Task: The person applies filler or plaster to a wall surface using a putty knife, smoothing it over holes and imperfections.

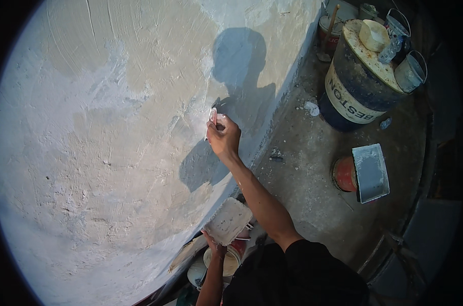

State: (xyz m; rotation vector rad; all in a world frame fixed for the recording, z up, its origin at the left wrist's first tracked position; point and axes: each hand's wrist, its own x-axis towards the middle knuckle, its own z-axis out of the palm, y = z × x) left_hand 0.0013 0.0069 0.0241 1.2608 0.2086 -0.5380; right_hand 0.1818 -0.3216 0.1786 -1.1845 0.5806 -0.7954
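So we're up against the wall (114, 127) with the putty job, and judging by the surface it's maybe halfway: big tan patches look freshly skimmed and smooth, while the grey-white rough areas lower down and off to the left still need a coat (the very top has tidy trowel strokes already, so that bit looks done).

Our right hand (224, 137) is stretched out to the wall, fingers (230, 133) curled tight around the handle of a small putty knife (212, 118). The blade pokes out above the knuckles and seems to sit right on the plaster, at the edge of our own shadow.

Our left hand (214, 246) is down low near our body, gripping from underneath a flat hawk board (228, 220) loaded with whitish putty. The fingers are mostly hidden under the board, so we can't tell exactly how they wrap it.

Just below that sits a putty bucket (230, 260). Off to the right on the floor (302, 173): a dark drum (356, 86) with small pails on top, plus a red can (345, 174) with a grey tray (371, 172) on it.
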